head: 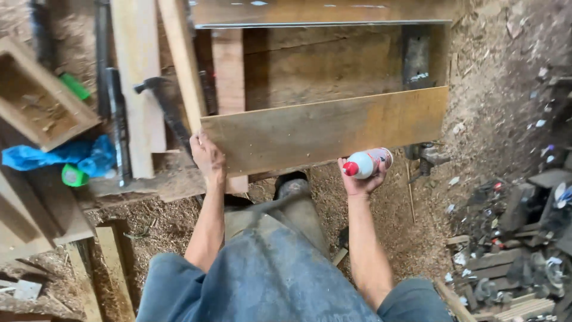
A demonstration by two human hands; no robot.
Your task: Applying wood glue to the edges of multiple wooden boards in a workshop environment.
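Blue trousers (268, 280) fill the foreground. Left hand (207, 156) grips the plank's (325, 130) lower corner; right hand (361, 177) holds a white bottle (368, 162) under its edge, so the plank may slip.

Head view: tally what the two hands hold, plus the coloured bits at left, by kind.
Wooden board, gripped at its left end by the left hand: 1
White bottle with red cap, in the right hand: 1
Green items: 2
Blue plastic sheet: 1
Hammer: 1
Total: 6
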